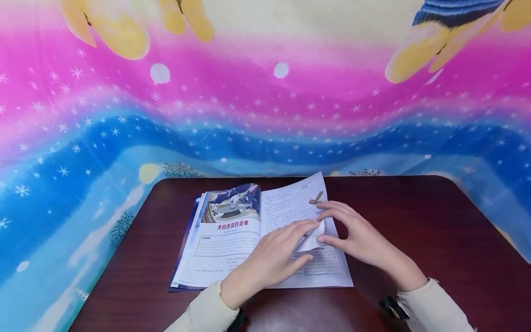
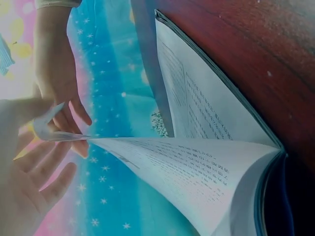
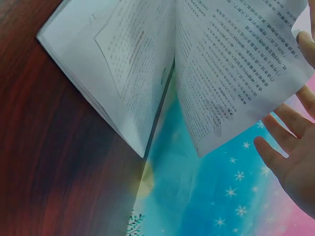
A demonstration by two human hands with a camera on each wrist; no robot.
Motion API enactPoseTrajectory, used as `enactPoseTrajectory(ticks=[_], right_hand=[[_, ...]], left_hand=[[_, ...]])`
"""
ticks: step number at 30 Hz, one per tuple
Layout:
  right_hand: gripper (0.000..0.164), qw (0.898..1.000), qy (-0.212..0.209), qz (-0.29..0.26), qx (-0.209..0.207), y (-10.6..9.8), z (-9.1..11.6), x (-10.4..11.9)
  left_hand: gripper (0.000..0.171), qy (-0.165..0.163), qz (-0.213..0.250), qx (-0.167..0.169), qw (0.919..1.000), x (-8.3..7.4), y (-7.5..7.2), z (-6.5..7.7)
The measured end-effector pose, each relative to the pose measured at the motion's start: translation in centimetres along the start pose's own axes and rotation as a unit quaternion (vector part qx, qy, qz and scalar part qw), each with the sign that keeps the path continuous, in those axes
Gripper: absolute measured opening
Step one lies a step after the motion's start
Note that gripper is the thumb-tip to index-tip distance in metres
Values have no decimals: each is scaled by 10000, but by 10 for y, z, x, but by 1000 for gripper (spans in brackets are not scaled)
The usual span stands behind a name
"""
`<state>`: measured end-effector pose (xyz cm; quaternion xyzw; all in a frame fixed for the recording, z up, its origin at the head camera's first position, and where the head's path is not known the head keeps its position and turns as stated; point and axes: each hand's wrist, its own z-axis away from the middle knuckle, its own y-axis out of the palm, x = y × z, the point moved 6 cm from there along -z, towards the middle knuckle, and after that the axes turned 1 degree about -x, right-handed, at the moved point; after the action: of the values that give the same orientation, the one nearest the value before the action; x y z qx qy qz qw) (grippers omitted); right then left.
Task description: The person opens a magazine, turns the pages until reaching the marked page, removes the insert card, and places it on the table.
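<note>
An open magazine [image 1: 226, 267] lies on the table, its left page bearing a picture and a red title. One loose printed page [image 2: 182, 167] stands raised on the right side, and its free edge curls between the two hands. My left hand [image 1: 274, 256] reaches across the right side, straight fingers against the lifted page and thumb apart. From the right, my right hand [image 1: 352, 230] meets the curled edge, fingers extended and thumb spaced from them. In the right wrist view, the right hand's fingers [image 3: 270, 152] lie spread by the page edge. The exact fingertip contact is partly hidden.
The dark red-brown table [image 1: 415, 221] extends around the magazine. Behind it hangs a pink and blue cloth [image 1: 257, 115] with snowflakes. A small brown shape [image 1: 316, 198] shows on the right page; whether it is printed I cannot tell.
</note>
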<state>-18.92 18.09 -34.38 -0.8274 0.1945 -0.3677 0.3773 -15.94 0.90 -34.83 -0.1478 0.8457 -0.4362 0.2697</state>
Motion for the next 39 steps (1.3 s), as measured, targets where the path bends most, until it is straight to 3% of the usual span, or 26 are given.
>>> enactPoseTrajectory(ticks=[5, 14, 22, 31, 39], right_hand=[[40, 9999, -59, 78, 45, -1, -4, 4], [66, 9999, 31, 113, 126, -8, -6, 8], [64, 9995, 221, 221, -43, -13, 2, 0], [55, 9973, 357, 568, 303, -4, 19, -12], [50, 9950, 497, 710, 494, 1, 35, -24]], left_hand=[[53, 105, -129, -115, 9998, 0, -3, -1], [46, 38, -122, -93, 9999, 6, -8, 3], [47, -85, -175, -382, 9991, 17, -16, 10], [51, -344, -245, -869, 9953, 31, -26, 37], [66, -714, -633, -1090, 9895, 49, -41, 64]])
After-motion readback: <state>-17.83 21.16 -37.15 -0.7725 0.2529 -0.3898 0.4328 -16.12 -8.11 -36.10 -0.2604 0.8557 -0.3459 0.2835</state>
